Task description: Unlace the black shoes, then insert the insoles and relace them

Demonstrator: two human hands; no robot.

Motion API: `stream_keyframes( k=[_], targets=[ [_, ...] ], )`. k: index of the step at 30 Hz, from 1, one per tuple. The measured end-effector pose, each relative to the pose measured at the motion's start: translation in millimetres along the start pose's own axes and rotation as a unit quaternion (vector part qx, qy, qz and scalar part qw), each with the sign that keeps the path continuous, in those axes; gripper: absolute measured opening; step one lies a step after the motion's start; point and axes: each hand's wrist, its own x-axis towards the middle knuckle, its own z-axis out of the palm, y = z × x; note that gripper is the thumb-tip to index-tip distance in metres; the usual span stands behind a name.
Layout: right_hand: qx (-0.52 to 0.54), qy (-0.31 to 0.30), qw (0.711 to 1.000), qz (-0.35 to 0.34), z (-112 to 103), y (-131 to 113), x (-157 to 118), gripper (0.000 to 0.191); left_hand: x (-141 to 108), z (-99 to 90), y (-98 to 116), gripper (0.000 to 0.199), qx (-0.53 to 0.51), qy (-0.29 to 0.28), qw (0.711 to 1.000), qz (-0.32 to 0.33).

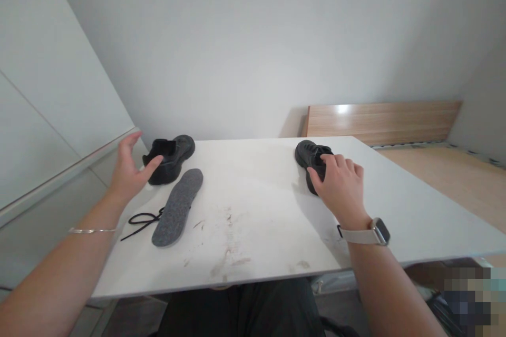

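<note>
On the left, a black shoe (168, 160) rests on the white table with its toe pointing away to the right. My left hand (130, 166) is open beside its heel, thumb and fingers spread apart. A grey felt insole (177, 208) lies nearer me, over part of a black shoelace (144, 218) that has a loop in it. To the right, the other black shoe (306, 155) stands laced, toe away from me. My right hand (340, 184) is curled over its heel, thumb and index finger at the collar; the hand hides the heel.
Brown smudges mark the white table (253, 184) near its front edge. Behind its right end is a wooden headboard (383, 121); a bare bed board (446, 168) lies beside it. White cabinet panels (51, 89) rise on the left. My legs (241, 308) are under the table.
</note>
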Motion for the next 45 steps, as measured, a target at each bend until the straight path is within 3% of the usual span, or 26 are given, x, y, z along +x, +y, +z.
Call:
stream_keyframes(
  k=[3,7,10,14,18,21,26,29,32,33,35,37,45],
  targets=[
    [-0.035,-0.058,0.997,-0.024,13,12,0,0.017,0,5.2,38,0.062,0.008,0.024,0.999,0.023],
    [0.011,-0.032,0.997,-0.075,16,3,11,0.005,-7,23.0,99,0.034,-0.045,0.002,0.995,0.085],
    [0.067,0.002,0.986,-0.156,7,-28,13,0.012,-16,46.7,142,0.025,-0.126,-0.102,0.98,0.113],
    [0.138,0.019,0.962,-0.235,-7,-90,-1,0.014,-21,78.6,174,0.035,-0.245,-0.204,0.947,0.048],
    [0.183,0.017,0.931,-0.316,-12,-136,-21,0.01,-15,88.0,169,0.03,-0.305,-0.251,0.918,-0.005],
    [0.213,0.005,0.91,-0.356,-13,-148,-25,0.014,-13,82.6,157,0.023,-0.281,-0.266,0.922,0.002],
    [0.351,-0.024,0.868,-0.35,-17,-137,6,0.034,-19,81.2,156,0.022,-0.213,-0.23,0.948,0.065],
    [0.397,-0.039,0.861,-0.316,-11,-121,34,0.023,-23,85.4,164,0.017,-0.172,-0.202,0.963,0.05],
    [0.428,-0.095,0.845,-0.306,2,-105,47,0.003,-26,89.0,169,0.019,-0.178,-0.186,0.966,0.01],
    [0.435,-0.115,0.84,-0.303,7,-102,47,0.014,-27,90.3,169,0.019,-0.188,-0.178,0.966,-0.003],
    [0.441,-0.133,0.841,-0.285,13,-98,42,0.031,-30,93.5,170,0.019,-0.198,-0.162,0.966,-0.024],
    [0.442,-0.122,0.85,-0.259,16,-100,35,0.033,-31,97.3,169,0.018,-0.197,-0.149,0.968,-0.036],
    [0.435,-0.059,0.87,-0.224,18,-108,25,0.009,-36,105.9,166,0.017,-0.269,-0.12,0.951,-0.09]
  ],
)
